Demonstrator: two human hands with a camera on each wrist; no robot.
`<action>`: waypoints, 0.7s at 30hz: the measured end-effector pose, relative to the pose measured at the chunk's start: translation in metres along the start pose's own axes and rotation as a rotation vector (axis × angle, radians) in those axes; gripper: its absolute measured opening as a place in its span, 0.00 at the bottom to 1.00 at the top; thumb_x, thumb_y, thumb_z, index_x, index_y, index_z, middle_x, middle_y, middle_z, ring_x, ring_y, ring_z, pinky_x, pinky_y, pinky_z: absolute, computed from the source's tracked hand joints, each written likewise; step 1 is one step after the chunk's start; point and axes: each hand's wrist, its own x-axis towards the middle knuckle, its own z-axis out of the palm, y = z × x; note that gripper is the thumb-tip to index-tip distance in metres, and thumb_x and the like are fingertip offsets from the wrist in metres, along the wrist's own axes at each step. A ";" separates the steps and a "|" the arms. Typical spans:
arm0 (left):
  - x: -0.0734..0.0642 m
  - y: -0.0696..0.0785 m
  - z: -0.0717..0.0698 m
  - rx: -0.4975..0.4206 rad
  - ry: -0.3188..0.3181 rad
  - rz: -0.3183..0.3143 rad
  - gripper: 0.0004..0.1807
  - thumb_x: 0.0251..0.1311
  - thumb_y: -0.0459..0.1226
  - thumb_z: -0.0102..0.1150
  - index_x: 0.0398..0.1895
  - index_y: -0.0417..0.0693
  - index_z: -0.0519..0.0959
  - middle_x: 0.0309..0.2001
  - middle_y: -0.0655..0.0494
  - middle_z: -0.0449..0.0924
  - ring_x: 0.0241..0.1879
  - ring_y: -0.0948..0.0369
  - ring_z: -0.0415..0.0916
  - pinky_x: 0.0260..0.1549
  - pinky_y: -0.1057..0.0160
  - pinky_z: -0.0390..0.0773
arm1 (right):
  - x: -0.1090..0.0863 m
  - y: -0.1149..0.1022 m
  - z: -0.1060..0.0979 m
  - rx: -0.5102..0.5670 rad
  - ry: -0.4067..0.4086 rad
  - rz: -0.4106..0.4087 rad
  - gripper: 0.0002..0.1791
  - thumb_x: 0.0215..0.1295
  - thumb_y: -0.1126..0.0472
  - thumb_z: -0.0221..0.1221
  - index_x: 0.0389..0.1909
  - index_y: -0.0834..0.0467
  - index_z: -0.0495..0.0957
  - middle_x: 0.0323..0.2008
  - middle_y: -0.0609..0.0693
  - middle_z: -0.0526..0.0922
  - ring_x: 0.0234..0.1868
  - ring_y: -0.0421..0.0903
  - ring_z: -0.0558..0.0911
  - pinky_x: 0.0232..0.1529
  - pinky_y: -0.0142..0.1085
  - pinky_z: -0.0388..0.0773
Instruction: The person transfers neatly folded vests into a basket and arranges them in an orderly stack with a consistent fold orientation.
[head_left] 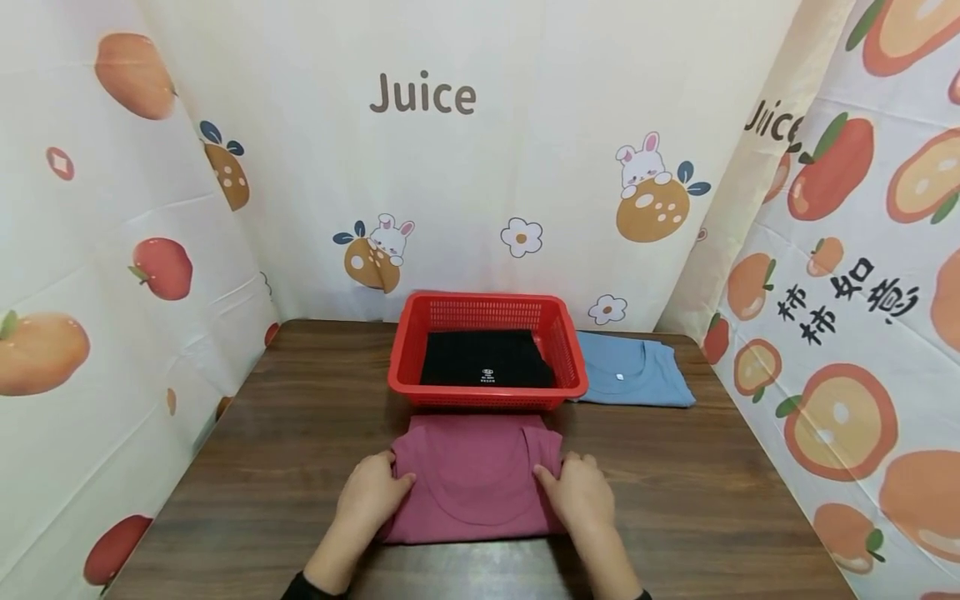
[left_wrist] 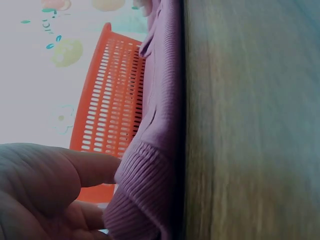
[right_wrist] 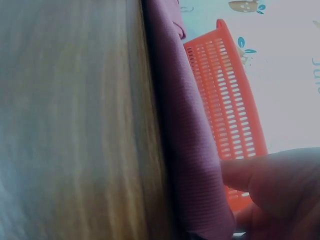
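Observation:
A folded dusty-pink shirt (head_left: 480, 483) with a round neckline lies on the table in front of the basket. My left hand (head_left: 372, 492) grips its left side, thumb on top and the other fingers at the edge. At the right side my right hand (head_left: 579, 493) pinches the shirt the same way. Both wrist views show a thumb pressed against the ribbed fabric, with the other fingertips partly hidden behind it. Beyond the shirt, a red plastic basket (head_left: 487, 400) holds a folded black garment (head_left: 483, 354) with a small white print.
To the right of the basket lies a folded blue shirt (head_left: 637, 371), its left end partly behind the basket. Dark wood shows on the table (head_left: 300, 400) at both sides. Fruit-printed cloth (head_left: 465, 183) hangs at the back, left and right.

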 end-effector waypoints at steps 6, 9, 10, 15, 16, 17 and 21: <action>0.003 0.002 0.003 0.012 0.015 -0.033 0.19 0.56 0.42 0.72 0.44 0.38 0.84 0.43 0.40 0.86 0.43 0.43 0.84 0.38 0.43 0.80 | 0.004 0.000 0.005 0.006 0.023 -0.045 0.28 0.61 0.45 0.70 0.47 0.67 0.81 0.41 0.64 0.83 0.45 0.64 0.84 0.38 0.59 0.80; 0.004 0.003 0.005 -0.002 0.020 -0.036 0.13 0.55 0.41 0.71 0.37 0.41 0.83 0.37 0.44 0.86 0.37 0.48 0.84 0.32 0.46 0.78 | 0.006 0.003 0.006 0.030 0.029 -0.070 0.25 0.60 0.47 0.69 0.46 0.64 0.82 0.42 0.63 0.86 0.47 0.63 0.84 0.41 0.59 0.80; 0.005 0.003 0.006 -0.010 0.022 -0.038 0.11 0.54 0.40 0.70 0.35 0.42 0.83 0.36 0.45 0.85 0.35 0.50 0.83 0.29 0.48 0.77 | 0.007 0.004 0.006 0.040 0.033 -0.079 0.24 0.60 0.47 0.70 0.46 0.64 0.83 0.43 0.63 0.86 0.47 0.62 0.85 0.41 0.58 0.80; 0.006 0.004 0.009 -0.052 0.027 -0.057 0.08 0.49 0.39 0.66 0.24 0.50 0.75 0.27 0.52 0.79 0.27 0.56 0.72 0.22 0.56 0.67 | 0.009 0.009 0.008 0.103 0.052 -0.106 0.17 0.59 0.49 0.70 0.39 0.58 0.83 0.39 0.57 0.87 0.42 0.58 0.86 0.40 0.55 0.79; 0.006 0.004 0.010 -0.057 0.030 -0.060 0.10 0.49 0.39 0.66 0.22 0.51 0.73 0.26 0.52 0.77 0.26 0.56 0.70 0.22 0.57 0.66 | 0.010 0.010 0.008 0.116 0.058 -0.113 0.16 0.58 0.49 0.70 0.38 0.57 0.83 0.38 0.56 0.87 0.40 0.57 0.85 0.39 0.54 0.78; 0.006 0.004 0.010 -0.062 0.032 -0.062 0.11 0.49 0.39 0.66 0.21 0.51 0.71 0.25 0.53 0.75 0.26 0.56 0.69 0.22 0.57 0.65 | 0.010 0.011 0.009 0.133 0.063 -0.118 0.14 0.58 0.49 0.69 0.36 0.55 0.83 0.37 0.54 0.87 0.39 0.56 0.85 0.38 0.54 0.78; 0.006 0.005 0.009 -0.101 0.040 -0.055 0.12 0.49 0.39 0.66 0.22 0.52 0.70 0.24 0.54 0.71 0.26 0.56 0.67 0.23 0.59 0.64 | 0.012 0.013 0.012 0.231 0.083 -0.152 0.12 0.58 0.51 0.70 0.36 0.54 0.83 0.35 0.52 0.87 0.37 0.52 0.85 0.38 0.50 0.78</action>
